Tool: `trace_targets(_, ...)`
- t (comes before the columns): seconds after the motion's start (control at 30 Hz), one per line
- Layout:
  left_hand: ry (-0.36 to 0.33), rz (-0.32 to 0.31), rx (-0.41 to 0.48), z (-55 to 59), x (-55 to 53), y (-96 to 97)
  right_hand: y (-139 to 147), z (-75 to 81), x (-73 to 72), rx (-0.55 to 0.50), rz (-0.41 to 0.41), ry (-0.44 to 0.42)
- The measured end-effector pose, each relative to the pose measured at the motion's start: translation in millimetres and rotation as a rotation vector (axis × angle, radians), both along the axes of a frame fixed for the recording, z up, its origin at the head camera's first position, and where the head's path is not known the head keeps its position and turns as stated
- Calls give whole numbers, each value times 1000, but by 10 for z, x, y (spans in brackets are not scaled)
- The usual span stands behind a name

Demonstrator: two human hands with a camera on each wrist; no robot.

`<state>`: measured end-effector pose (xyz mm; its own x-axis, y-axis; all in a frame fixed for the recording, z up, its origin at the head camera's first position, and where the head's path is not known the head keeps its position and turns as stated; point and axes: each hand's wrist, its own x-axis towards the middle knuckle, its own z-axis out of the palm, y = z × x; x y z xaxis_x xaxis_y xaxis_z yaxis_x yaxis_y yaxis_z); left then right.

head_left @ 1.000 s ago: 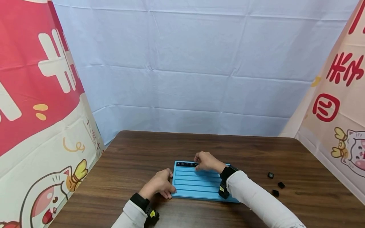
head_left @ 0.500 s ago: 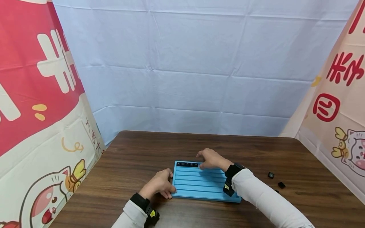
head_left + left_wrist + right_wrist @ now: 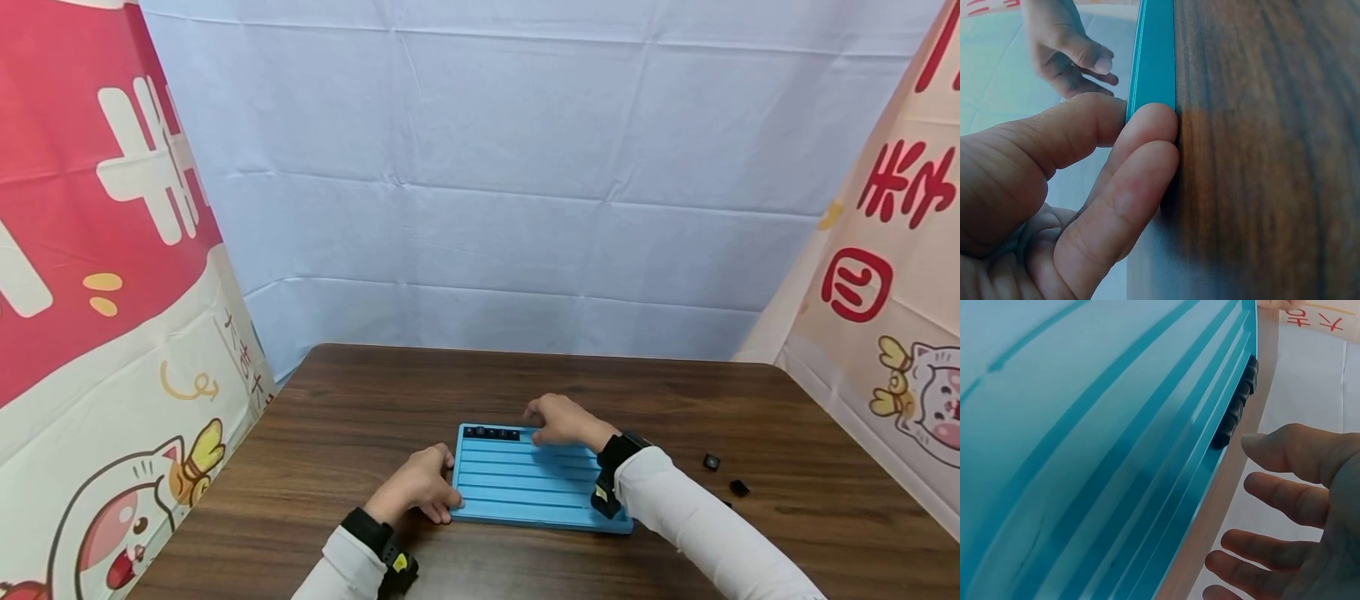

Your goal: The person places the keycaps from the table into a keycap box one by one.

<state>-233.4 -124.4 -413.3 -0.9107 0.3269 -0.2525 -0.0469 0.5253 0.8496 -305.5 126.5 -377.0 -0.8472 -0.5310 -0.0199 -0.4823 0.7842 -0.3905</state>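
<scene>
A light-blue ridged tray (image 3: 517, 483) lies flat on the table. Several small black keycap-like pieces (image 3: 491, 432) line its top groove from the left end. My left hand (image 3: 422, 483) holds the tray's left edge, with thumb and fingertips gathered at the blue side wall (image 3: 1155, 56) in the left wrist view. Over the far edge, just right of the row, hovers my right hand (image 3: 562, 421). Its fingers are spread and hold nothing in the right wrist view, the thumb (image 3: 1272, 447) close to the end of the black row (image 3: 1235, 409).
To the right on the brown wooden table (image 3: 375, 392) lie a loose black piece (image 3: 712, 462) and another (image 3: 739, 487); a third is mostly hidden by the right sleeve (image 3: 675, 508). A pale blue cloth (image 3: 487, 167) hangs behind, with printed cloths at both sides.
My right hand has let go at the end of the row and moved right, uncovering the black pieces there. My left hand stays at the tray's edge.
</scene>
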Motion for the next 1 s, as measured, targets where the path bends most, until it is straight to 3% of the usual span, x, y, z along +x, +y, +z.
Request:
trace_targets(0.4, 5, 8, 4, -17, -6, -1, 363, -3, 6, 28, -24, 27)
trace_targets(0.8, 1, 10, -1, -8, 3, -4, 711, 6, 24, 44, -113, -35)
trace_targets(1.0, -6, 14, -4, 2, -6, -10, 860, -4, 38, 90, -161, -18)
